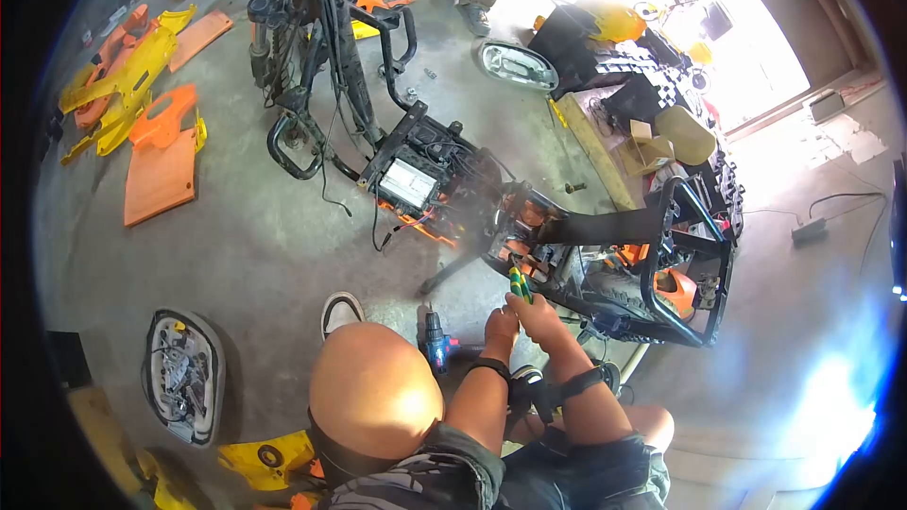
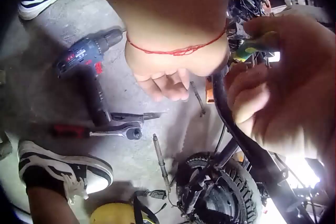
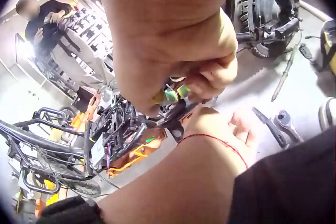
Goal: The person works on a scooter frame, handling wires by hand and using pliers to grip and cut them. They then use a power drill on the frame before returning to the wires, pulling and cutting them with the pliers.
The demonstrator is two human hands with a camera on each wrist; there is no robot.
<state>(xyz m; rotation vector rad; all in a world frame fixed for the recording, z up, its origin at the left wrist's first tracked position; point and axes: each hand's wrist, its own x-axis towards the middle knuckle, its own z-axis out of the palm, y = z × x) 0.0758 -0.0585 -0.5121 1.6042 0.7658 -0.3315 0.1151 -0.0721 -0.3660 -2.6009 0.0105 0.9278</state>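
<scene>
My right hand [image 1: 541,323] grips pliers with green and yellow handles [image 1: 516,283], which point into the middle of a stripped black vehicle frame [image 1: 605,227]. In the right wrist view the handles pass between the curled fingers, and the pliers' tips are hidden. My left hand [image 1: 501,324] is close beside the right one, at the frame's edge. Its fingers [image 2: 165,85] hang loosely curled in the left wrist view. Its thumb side is hidden, and I cannot tell whether it pinches a part.
On the floor lie a cordless drill [image 2: 81,58], a ratchet wrench [image 2: 128,131], an open knife [image 2: 131,117] and a metal rod [image 2: 161,161]. A tray of hardware [image 1: 184,378] stands left. Orange and yellow panels [image 1: 123,85] lie further off. Another person [image 3: 44,29] is in the background.
</scene>
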